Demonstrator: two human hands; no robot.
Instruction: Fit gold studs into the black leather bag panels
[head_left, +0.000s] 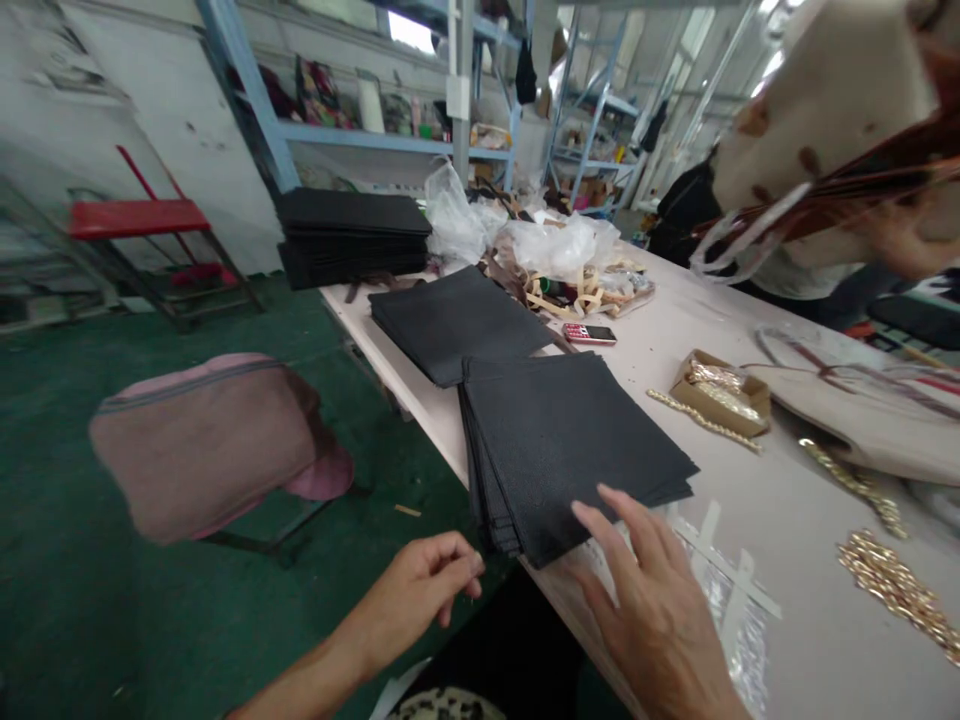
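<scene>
Black leather-like sheets lie in a near stack [570, 440] at the table's left edge, with a second stack [457, 320] just behind it. My right hand [645, 590] hovers over the near stack's front corner, fingers spread and holding nothing. My left hand [435, 585] is off the table's edge, left of that corner, its fingers curled together; whether anything small is between them cannot be made out. Beside my right hand, a clear plastic piece with white tape strips [739, 590] lies on the table.
A taller black stack [352, 235] stands at the table's far left end. Further right are a red phone [589, 334], a box of gold chain [720, 392] and loose chain [896, 590]. A covered stool [210, 440] is at left. At upper right a person's hand [900, 235] holds a bag.
</scene>
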